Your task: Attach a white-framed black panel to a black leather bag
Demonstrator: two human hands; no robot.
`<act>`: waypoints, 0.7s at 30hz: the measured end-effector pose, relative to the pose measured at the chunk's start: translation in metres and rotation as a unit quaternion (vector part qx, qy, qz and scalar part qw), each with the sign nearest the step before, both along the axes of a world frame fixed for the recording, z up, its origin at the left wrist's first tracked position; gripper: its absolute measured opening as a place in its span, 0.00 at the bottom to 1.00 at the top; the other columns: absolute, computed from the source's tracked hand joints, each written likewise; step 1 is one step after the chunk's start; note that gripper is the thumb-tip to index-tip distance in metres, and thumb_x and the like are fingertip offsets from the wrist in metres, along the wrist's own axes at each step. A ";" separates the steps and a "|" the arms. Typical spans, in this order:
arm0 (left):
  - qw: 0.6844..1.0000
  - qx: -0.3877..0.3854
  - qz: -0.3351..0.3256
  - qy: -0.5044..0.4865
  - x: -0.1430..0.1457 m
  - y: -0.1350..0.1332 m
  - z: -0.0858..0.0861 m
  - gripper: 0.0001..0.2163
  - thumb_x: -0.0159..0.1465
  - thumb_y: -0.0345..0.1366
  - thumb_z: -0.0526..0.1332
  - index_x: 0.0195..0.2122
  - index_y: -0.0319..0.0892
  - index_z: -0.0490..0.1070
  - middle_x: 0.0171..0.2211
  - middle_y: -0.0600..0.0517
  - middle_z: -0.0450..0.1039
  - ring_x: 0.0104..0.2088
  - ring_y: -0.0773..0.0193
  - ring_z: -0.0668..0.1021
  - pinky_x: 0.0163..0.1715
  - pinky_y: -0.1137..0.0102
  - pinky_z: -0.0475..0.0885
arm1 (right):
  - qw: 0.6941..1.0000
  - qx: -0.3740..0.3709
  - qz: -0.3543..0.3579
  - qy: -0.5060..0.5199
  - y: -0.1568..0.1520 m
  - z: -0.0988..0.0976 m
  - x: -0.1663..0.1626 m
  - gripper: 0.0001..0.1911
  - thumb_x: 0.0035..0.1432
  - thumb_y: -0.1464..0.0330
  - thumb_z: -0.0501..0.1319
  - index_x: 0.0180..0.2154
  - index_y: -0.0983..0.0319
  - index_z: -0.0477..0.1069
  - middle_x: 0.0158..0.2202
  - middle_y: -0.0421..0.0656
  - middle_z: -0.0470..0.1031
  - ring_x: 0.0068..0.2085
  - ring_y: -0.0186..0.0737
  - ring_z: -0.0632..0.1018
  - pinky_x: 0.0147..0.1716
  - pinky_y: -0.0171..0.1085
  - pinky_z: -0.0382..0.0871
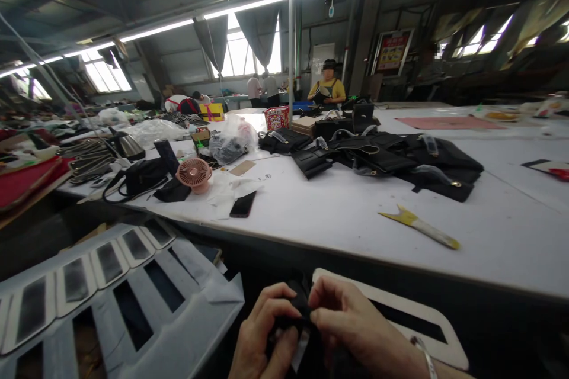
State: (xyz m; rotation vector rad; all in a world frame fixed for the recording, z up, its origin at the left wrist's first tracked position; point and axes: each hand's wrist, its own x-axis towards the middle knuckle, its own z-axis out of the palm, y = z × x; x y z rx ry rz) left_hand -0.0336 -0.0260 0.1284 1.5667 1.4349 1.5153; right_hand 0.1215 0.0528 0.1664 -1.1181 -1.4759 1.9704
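At the bottom middle, my left hand (pixel 269 328) is closed around a piece of black material (pixel 302 296), its fingers curled over the edge. My right hand (pixel 344 314) pinches the same black material from the other side. A small pale strip (pixel 300 346) shows below the fingers. What the black piece is exactly, I cannot make out against the dark background. Behind my right wrist lies a white board with a black slot (pixel 418 311). A bracelet (pixel 424 355) is on that wrist.
On the white table (pixel 311 219) lie a yellow forked tool (pixel 420 227), a phone (pixel 243 205), a pink fan (pixel 194 174) and several black bags (pixel 373 154). Slotted white panels (pixel 106 263) rest at the left on pale sheeting (pixel 191 302). A person in yellow (pixel 333 87) is across the table.
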 end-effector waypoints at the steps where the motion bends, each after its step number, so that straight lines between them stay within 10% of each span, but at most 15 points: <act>1: 1.000 0.007 0.003 0.000 0.002 0.000 -0.002 0.10 0.65 0.45 0.59 0.36 0.47 0.75 0.44 0.50 0.75 0.43 0.60 0.78 0.43 0.73 0.70 | 1.000 0.005 -0.004 -0.002 -0.001 -0.002 0.000 0.09 0.37 0.67 0.54 0.26 0.61 0.63 0.21 0.33 0.63 0.20 0.28 0.65 0.18 0.29 0.64; 16: 1.000 0.005 0.015 -0.002 0.002 -0.004 -0.011 0.09 0.67 0.45 0.56 0.38 0.48 0.71 0.46 0.51 0.72 0.44 0.62 0.77 0.31 0.76 0.69 | 1.000 -0.005 0.008 0.017 0.001 -0.006 -0.002 0.08 0.39 0.66 0.60 0.26 0.62 0.65 0.19 0.34 0.66 0.19 0.29 0.66 0.19 0.31 0.65; 21: 0.999 0.031 0.014 0.007 0.003 -0.003 -0.008 0.06 0.68 0.43 0.56 0.39 0.49 0.70 0.46 0.54 0.72 0.44 0.65 0.76 0.42 0.75 0.68 | 1.000 -0.017 0.007 0.022 0.002 -0.002 0.002 0.09 0.40 0.67 0.62 0.26 0.62 0.64 0.20 0.33 0.66 0.19 0.28 0.66 0.19 0.31 0.67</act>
